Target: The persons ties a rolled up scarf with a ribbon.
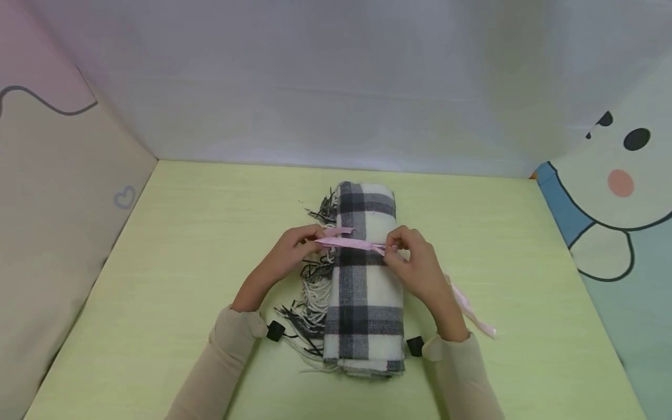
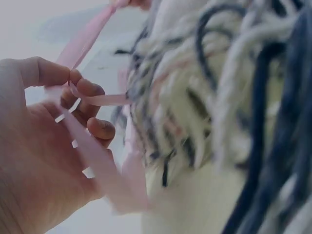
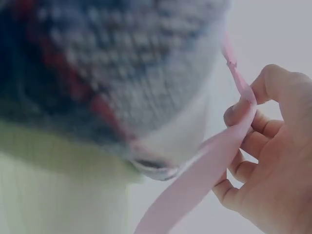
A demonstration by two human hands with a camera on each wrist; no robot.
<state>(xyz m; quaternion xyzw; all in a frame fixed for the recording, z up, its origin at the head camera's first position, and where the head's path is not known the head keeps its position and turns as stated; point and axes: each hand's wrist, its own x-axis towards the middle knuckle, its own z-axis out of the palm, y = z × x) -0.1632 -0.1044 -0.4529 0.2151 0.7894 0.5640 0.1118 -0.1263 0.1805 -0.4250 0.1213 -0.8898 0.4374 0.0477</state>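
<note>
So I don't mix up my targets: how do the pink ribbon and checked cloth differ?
The pink ribbon is plain and narrow; the checked cloth is patterned, wide and fringed. The left hand and right hand pinch the pink ribbon; neither holds the checked cloth. Both look flexible.

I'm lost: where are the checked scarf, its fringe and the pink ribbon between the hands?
Checked scarf [image 1: 382, 284], head view: white check.
Fringe [image 1: 317, 295], head view: cream strands.
Pink ribbon [image 1: 347, 242], head view: flat stretch.

At the bottom of the head view, the left sleeve [image 1: 210, 367] and the right sleeve [image 1: 466, 373] are plain beige, with bunched cuffs [image 1: 238, 322]. On the inner side of each cuff is one small black cube [image 1: 275, 331]. The left hand [image 1: 295, 248] and the right hand [image 1: 417, 259] are bare.
</note>
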